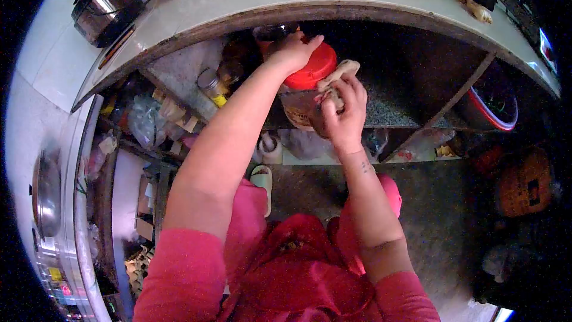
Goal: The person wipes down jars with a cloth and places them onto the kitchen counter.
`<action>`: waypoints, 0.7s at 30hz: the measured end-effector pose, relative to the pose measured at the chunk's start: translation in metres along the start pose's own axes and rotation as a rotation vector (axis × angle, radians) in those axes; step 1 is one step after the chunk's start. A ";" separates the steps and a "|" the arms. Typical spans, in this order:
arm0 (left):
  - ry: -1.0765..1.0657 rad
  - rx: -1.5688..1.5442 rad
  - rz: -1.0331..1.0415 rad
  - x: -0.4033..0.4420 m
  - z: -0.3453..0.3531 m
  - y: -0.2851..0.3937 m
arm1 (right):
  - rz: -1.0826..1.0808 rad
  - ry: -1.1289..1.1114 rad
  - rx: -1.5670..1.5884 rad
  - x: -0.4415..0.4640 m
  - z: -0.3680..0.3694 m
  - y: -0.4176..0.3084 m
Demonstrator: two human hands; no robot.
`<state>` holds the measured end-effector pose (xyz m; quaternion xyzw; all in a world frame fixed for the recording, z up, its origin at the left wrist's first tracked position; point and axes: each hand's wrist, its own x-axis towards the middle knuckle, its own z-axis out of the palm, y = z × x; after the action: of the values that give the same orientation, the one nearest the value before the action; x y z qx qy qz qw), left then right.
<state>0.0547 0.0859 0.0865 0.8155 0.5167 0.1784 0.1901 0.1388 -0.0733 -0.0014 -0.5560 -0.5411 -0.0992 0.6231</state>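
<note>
A clear plastic jar (296, 106) with a red lid (316, 67) stands on the shelf under the counter, in the middle of the view. My left hand (294, 55) lies over the lid's left side and grips it, some fingers hidden behind it. Pinched in my right hand (347, 110) is a crumpled beige cloth (341, 75), which touches the right side of the lid and jar. Behind my left hand, another dark-topped jar (274, 33) is partly covered.
Overhead runs the counter edge (333, 11). A small lidded jar (208, 80) and plastic bags (146, 119) sit to the left. A basin (497, 104) occupies the right compartment, beyond a divider (459, 89). A rice cooker (107, 9) is on the counter; a cardboard box (527, 182) is at right.
</note>
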 end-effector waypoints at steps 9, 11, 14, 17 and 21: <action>0.042 0.061 0.019 0.003 0.007 -0.004 | 0.316 -0.078 0.327 0.037 0.011 0.041; 0.026 0.085 0.015 0.006 0.009 -0.005 | 0.207 -0.087 0.263 0.043 0.013 0.047; 0.046 0.130 0.003 0.005 0.009 -0.001 | 0.101 0.003 0.193 0.047 0.011 0.031; 0.079 0.193 -0.005 0.005 0.010 0.000 | 0.058 -0.025 0.041 0.053 0.006 0.019; 0.062 0.200 -0.054 0.000 0.005 0.008 | -0.029 -0.100 -0.071 0.053 -0.014 -0.008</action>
<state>0.0632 0.0818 0.0862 0.8101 0.5596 0.1460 0.0962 0.1621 -0.0625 0.0476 -0.5740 -0.5759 -0.0994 0.5736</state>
